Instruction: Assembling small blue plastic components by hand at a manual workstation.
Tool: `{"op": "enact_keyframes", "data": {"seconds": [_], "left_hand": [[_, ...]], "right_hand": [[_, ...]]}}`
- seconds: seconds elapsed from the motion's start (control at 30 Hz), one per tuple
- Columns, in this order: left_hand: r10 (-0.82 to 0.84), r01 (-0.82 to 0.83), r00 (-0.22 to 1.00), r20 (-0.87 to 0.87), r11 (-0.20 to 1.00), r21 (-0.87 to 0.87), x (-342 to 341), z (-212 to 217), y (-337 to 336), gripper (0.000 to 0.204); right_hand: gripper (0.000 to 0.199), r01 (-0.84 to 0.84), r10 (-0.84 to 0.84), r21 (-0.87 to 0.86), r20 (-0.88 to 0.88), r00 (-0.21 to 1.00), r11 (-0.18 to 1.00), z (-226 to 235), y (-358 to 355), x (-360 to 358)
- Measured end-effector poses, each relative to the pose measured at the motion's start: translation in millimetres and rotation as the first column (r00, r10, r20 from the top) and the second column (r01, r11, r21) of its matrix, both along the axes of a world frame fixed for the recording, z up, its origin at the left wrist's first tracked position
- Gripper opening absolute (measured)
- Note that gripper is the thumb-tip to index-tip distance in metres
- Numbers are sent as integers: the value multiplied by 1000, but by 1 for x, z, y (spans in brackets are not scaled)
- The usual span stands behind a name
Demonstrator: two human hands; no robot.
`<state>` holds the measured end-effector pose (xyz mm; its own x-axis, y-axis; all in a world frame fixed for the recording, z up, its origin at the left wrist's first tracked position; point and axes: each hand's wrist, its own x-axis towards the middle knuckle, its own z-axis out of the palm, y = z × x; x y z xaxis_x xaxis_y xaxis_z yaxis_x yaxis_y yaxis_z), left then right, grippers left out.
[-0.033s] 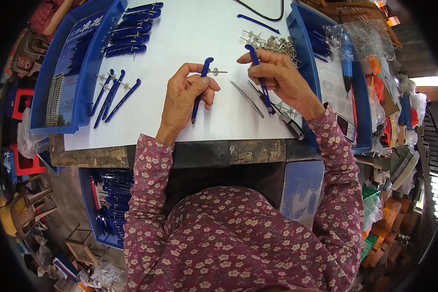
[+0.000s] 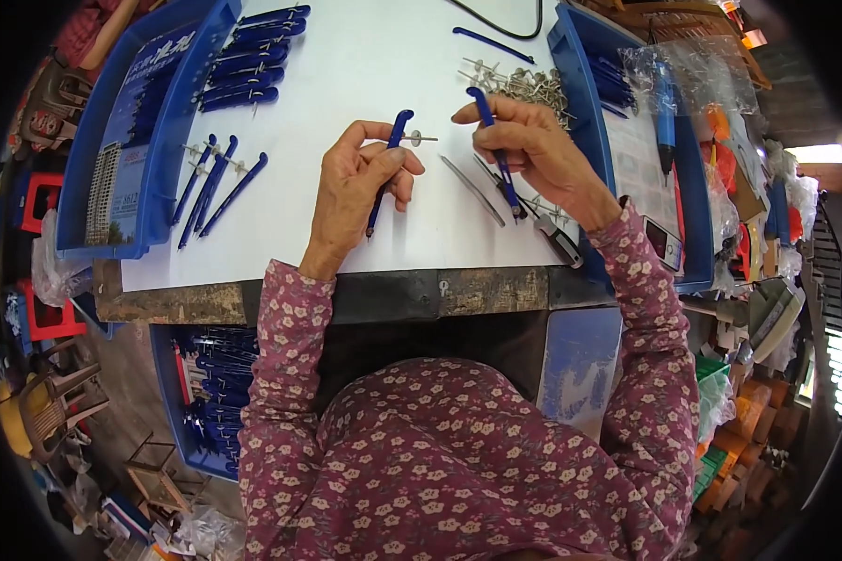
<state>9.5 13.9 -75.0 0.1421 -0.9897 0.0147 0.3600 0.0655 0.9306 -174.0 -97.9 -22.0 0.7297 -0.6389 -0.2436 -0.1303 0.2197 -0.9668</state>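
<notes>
Pinched in my left hand (image 2: 351, 182) is a slim blue plastic stick with a hooked top (image 2: 399, 129), tilted nearly upright. A metal pin with a small round disc (image 2: 416, 138) juts out to the right beside its upper part. My right hand (image 2: 533, 145) grips a second blue hooked stick (image 2: 483, 105) between thumb and fingers, its lower end pointing down toward the table. Grey tweezers (image 2: 472, 190) lie on the white table surface (image 2: 346, 65) between my hands. Under my right wrist lies a dark-handled tool (image 2: 558, 241), partly covered by other thin pieces.
Metal pins with discs (image 2: 524, 84) are heaped behind my right hand. Several blue sticks with pins (image 2: 213, 187) lie at left, with bundles (image 2: 257, 56) behind them. Blue trays flank the table, left (image 2: 173, 140) and right (image 2: 589, 103). Another blue bin (image 2: 173, 393) sits below.
Almost nothing differs. The whole view has shifted very slightly, and both hands keep their holds on the blue sticks.
</notes>
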Motion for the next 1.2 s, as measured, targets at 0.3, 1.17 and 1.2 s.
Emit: {"op": "enact_keyframes", "data": {"seconds": [0.3,1.17,1.2], "left_hand": [[38,-31,997,62,993,-115,-21,42,2,17],[-28,5,958,-287,997,-81,-45,27,-7,16],[-31,8,957,-287,997,-81,-45,27,-8,16]], "right_hand": [[18,17,-18,27,58,998,1000,-7,-7,-6],[18,-55,14,224,180,984,973,-2,10,0],[18,-33,14,119,154,988,992,-3,10,1]]}}
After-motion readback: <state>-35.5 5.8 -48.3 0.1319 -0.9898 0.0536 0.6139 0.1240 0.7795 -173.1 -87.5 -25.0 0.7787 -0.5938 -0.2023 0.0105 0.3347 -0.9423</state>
